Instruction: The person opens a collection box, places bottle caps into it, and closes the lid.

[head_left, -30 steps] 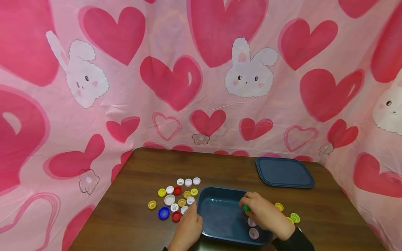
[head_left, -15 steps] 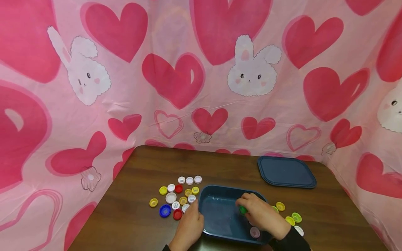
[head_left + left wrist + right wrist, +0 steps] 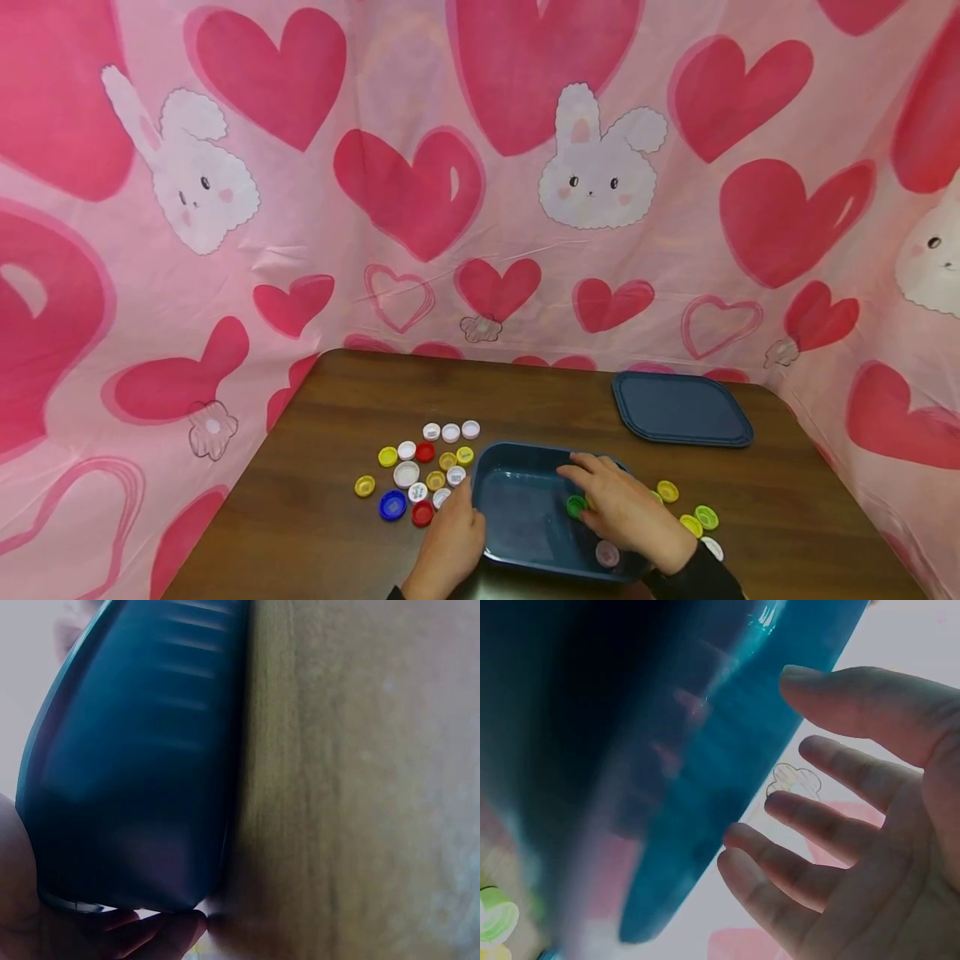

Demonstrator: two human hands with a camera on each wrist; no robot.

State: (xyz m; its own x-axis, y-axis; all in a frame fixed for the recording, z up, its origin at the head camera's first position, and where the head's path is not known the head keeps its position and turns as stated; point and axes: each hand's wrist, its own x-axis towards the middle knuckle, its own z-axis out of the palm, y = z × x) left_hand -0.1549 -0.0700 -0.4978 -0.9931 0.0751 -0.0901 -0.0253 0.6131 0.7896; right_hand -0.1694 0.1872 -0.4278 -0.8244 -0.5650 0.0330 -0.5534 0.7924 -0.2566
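My left hand (image 3: 452,533) grips the left rim of a deep blue plastic tray (image 3: 517,550). Seen from the left wrist, the fingers (image 3: 169,934) curl round the tray's end wall. Over the tray's right half is my right hand (image 3: 626,508), its fingers apart and nothing held between them; the right wrist view shows the bare palm too. Just under its fingers a green bottle cap (image 3: 576,507) lies in the tray. Closer to the front wall lies a pale pinkish cap (image 3: 607,553). The hand hides part of the tray's right side.
Left of the tray several loose caps lie on the brown table (image 3: 315,533), among them a blue cap (image 3: 392,505) and a red cap (image 3: 422,512). Several yellow, green and white caps, such as a lime cap (image 3: 706,517), lie right of it. A flat blue lid (image 3: 682,408) lies behind.
My right hand has moved a little left and let go of the green cap, which now lies in the tray; its fingers have spread. My left hand stays on the rim.
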